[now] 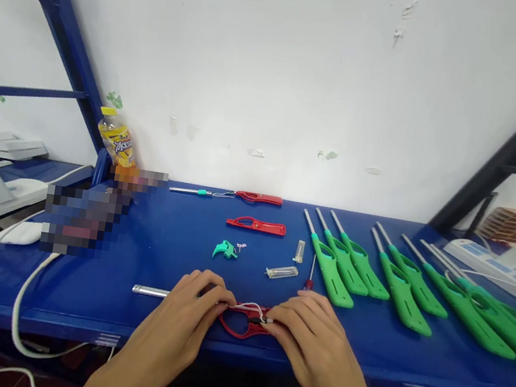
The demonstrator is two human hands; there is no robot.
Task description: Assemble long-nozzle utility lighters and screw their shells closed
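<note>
A red lighter casing half lies near the table's front edge, a metal tube extending left from under my left hand. My left fingers are pinched at the casing's front end, where a white wire starts. My right hand is closed at the casing's rear, thumb and index finger on a small black igniter piece joined to the wire. Just beyond lie a green trigger, two clear fuel tanks and a screwdriver, its handle close to my right fingers.
Further back are another red casing half and a red lighter part with a tube. Several green lighters cover the right side. A drink bottle, white cables and a power strip are at left.
</note>
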